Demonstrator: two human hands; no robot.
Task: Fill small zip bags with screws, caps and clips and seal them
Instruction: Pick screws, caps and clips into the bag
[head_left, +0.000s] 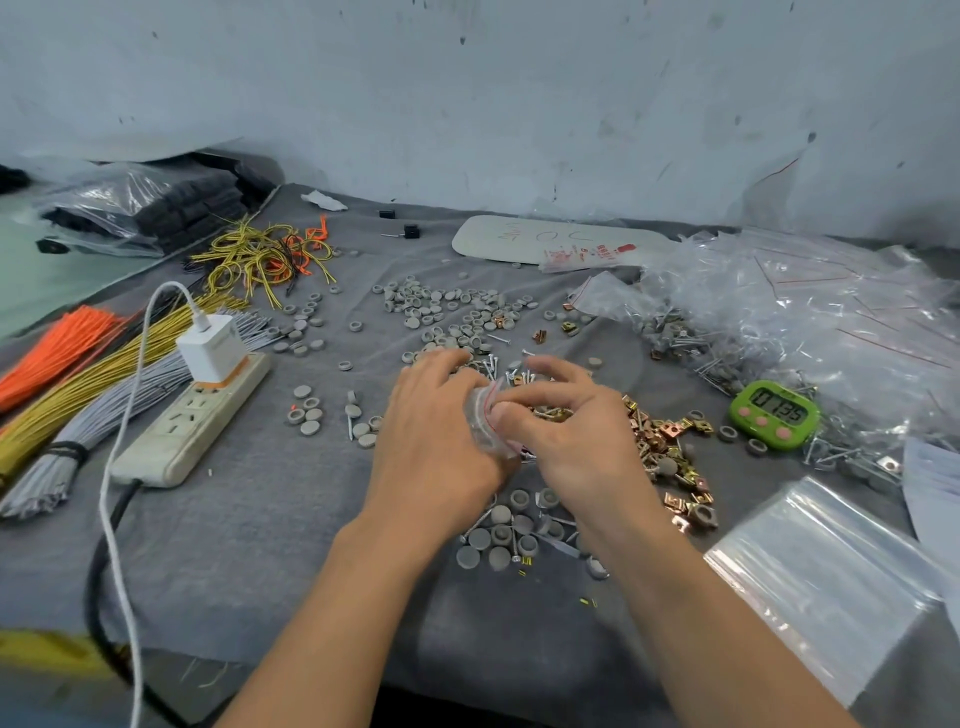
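A small clear zip bag (485, 418) with a red seal line sits between my two hands above the grey cloth. My left hand (434, 436) grips its left side, and my right hand (563, 431) pinches its top edge with thumb and fingers. Its contents are mostly hidden by my fingers. Grey round caps (452, 312) lie scattered behind my hands and more caps (501, 535) lie just under my wrists. Copper and brass clips (662, 441) spread to the right of my right hand. Loose screws (493, 366) lie just beyond my fingertips.
A white power strip (197, 421) with a charger and cable lies at the left, beside bundles of orange, yellow and grey ties (78, 384). A green timer (776, 415) stands at the right. A heap of filled bags (810, 322) and a stack of empty bags (826, 577) lie at the right.
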